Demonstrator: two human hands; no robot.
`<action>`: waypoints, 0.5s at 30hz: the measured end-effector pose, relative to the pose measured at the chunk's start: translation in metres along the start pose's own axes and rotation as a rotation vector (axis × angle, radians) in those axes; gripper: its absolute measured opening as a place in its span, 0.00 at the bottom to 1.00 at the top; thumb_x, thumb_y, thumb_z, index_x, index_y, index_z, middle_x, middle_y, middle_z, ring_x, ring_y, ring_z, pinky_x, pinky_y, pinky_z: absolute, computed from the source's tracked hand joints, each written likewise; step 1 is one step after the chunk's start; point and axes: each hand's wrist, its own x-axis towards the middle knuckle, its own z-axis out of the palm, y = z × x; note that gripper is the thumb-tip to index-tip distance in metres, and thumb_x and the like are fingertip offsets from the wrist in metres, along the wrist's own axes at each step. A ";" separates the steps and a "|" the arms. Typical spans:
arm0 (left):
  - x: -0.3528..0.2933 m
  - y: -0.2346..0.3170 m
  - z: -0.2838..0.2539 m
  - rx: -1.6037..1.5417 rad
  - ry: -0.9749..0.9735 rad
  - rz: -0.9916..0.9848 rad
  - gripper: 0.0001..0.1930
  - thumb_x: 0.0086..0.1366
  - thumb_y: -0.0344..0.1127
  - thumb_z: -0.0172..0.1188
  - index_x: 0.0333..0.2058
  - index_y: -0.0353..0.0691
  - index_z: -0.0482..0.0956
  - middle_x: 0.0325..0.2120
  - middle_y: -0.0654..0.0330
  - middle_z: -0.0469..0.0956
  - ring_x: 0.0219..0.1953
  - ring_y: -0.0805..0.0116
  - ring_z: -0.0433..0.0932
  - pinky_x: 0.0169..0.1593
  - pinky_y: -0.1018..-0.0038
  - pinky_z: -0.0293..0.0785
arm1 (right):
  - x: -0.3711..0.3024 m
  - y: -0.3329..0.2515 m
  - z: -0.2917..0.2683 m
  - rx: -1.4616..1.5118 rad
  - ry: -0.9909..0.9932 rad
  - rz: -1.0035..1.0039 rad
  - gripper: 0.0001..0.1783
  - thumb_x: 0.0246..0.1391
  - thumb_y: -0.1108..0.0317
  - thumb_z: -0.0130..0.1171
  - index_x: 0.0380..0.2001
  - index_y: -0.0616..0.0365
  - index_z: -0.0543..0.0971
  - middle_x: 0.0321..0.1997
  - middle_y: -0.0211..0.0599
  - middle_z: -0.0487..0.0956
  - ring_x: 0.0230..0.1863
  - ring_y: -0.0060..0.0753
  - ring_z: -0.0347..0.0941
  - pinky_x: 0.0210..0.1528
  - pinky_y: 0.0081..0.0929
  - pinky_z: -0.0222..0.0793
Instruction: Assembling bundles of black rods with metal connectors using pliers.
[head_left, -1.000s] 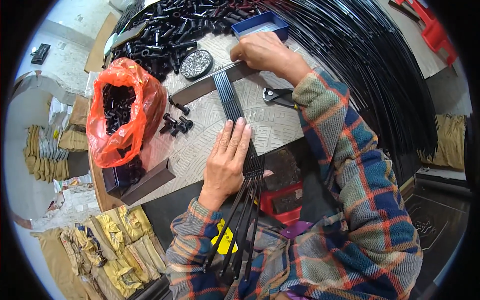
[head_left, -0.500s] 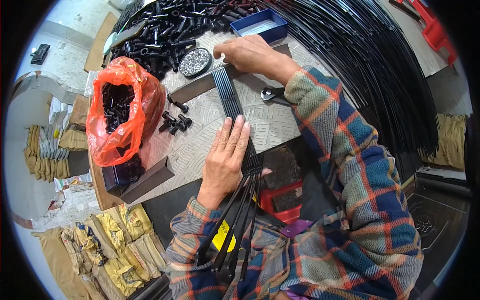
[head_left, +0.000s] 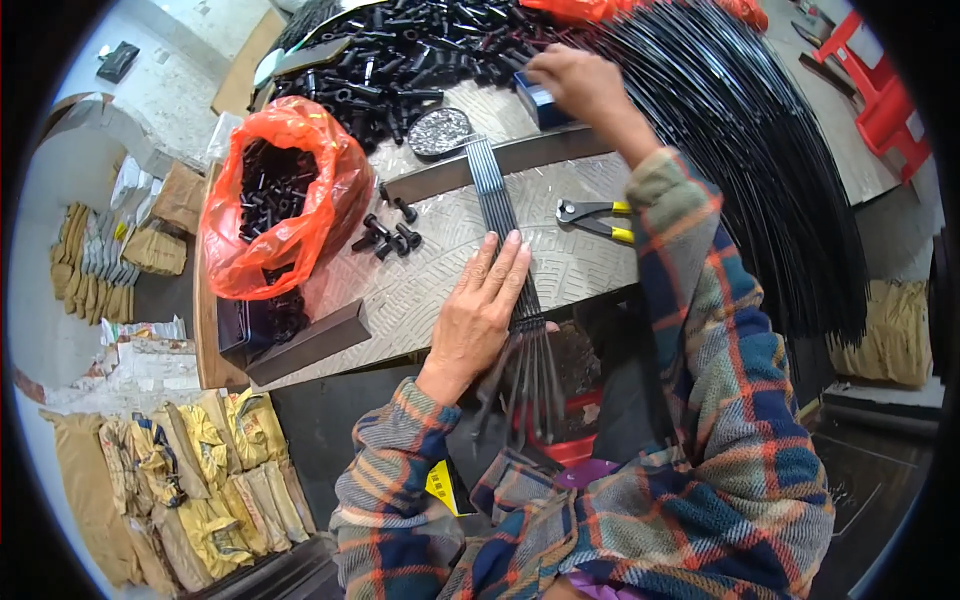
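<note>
My left hand (head_left: 478,310) presses extended fingers flat over a row of thin black rods (head_left: 491,190), its thumb tip showing at their far side, so the rods are gripped. Their upper ends rest against a dark metal bar (head_left: 430,178); their lower ends hang blurred past the table edge. Over the blue box (head_left: 542,105) at the back, my right hand (head_left: 590,88) has its fingers curled together. Whatever they may hold is hidden. A round dish of small silvery pieces (head_left: 438,133) stands beside the rods' upper ends. Pincers with yellow handles (head_left: 595,215) lie right of the rods.
On the left stands a red plastic bag (head_left: 235,265) of black parts, with several loose black bolt-like pieces (head_left: 385,240) beside it. More black parts (head_left: 400,60) are heaped behind. Long black rods (head_left: 740,120) cover the right side. A channel-shaped piece (head_left: 315,343) lies at the front-left edge.
My right hand has moved right and away from the rods' upper ends to above the blue box. My left hand stays on the rods, whose hanging ends swing. The view has shifted, uncovering the pincers' handles.
</note>
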 end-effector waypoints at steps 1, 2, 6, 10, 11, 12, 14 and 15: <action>0.000 -0.001 0.002 0.061 0.020 0.031 0.36 0.50 0.51 0.59 0.53 0.32 0.63 0.55 0.49 0.60 0.59 0.49 0.57 0.58 0.62 0.58 | 0.008 0.013 -0.003 -0.027 -0.091 0.038 0.08 0.45 0.59 0.53 0.29 0.43 0.79 0.30 0.33 0.78 0.33 0.41 0.75 0.33 0.36 0.70; 0.000 -0.002 0.003 0.108 0.027 0.053 0.40 0.46 0.55 0.62 0.52 0.32 0.63 0.54 0.48 0.61 0.58 0.48 0.58 0.58 0.63 0.58 | 0.015 0.024 -0.002 -0.086 -0.254 0.012 0.08 0.44 0.61 0.53 0.28 0.43 0.79 0.30 0.36 0.78 0.33 0.41 0.75 0.33 0.36 0.70; -0.003 -0.002 0.007 0.127 0.042 0.024 0.29 0.52 0.37 0.51 0.54 0.35 0.62 0.56 0.52 0.59 0.59 0.53 0.58 0.58 0.65 0.60 | 0.033 0.043 0.005 -0.252 -0.523 -0.165 0.04 0.38 0.65 0.55 0.21 0.47 0.78 0.23 0.36 0.77 0.30 0.41 0.75 0.28 0.36 0.69; -0.005 -0.002 0.009 0.148 0.066 0.025 0.25 0.55 0.28 0.46 0.55 0.37 0.61 0.57 0.54 0.59 0.58 0.55 0.59 0.57 0.66 0.61 | 0.040 0.045 0.002 -0.262 -0.512 -0.248 0.04 0.36 0.66 0.55 0.21 0.48 0.77 0.21 0.35 0.77 0.29 0.41 0.75 0.28 0.35 0.69; -0.005 -0.003 0.010 0.144 0.072 0.023 0.25 0.55 0.28 0.46 0.54 0.37 0.62 0.57 0.54 0.59 0.58 0.55 0.60 0.57 0.66 0.61 | 0.041 0.045 -0.001 -0.263 -0.551 -0.208 0.05 0.40 0.70 0.52 0.22 0.50 0.77 0.28 0.38 0.77 0.33 0.43 0.74 0.31 0.37 0.69; -0.006 -0.004 0.011 0.149 0.087 0.028 0.25 0.55 0.28 0.46 0.54 0.37 0.62 0.57 0.54 0.60 0.58 0.55 0.60 0.57 0.66 0.61 | 0.040 0.044 -0.002 -0.257 -0.603 -0.212 0.05 0.40 0.70 0.52 0.22 0.50 0.77 0.28 0.38 0.77 0.33 0.43 0.74 0.31 0.37 0.69; -0.007 -0.007 0.016 0.168 0.104 0.049 0.24 0.55 0.30 0.46 0.53 0.36 0.63 0.56 0.54 0.60 0.57 0.55 0.60 0.56 0.67 0.61 | 0.032 0.038 -0.007 -0.287 -0.344 -0.187 0.04 0.45 0.68 0.50 0.25 0.51 0.75 0.31 0.37 0.74 0.34 0.42 0.73 0.32 0.37 0.68; -0.007 -0.008 0.018 0.178 0.113 0.060 0.24 0.55 0.32 0.46 0.53 0.35 0.63 0.56 0.54 0.60 0.57 0.56 0.61 0.56 0.67 0.62 | 0.027 0.032 -0.011 -0.278 -0.289 -0.203 0.05 0.48 0.69 0.47 0.29 0.53 0.73 0.35 0.39 0.71 0.38 0.43 0.72 0.34 0.39 0.68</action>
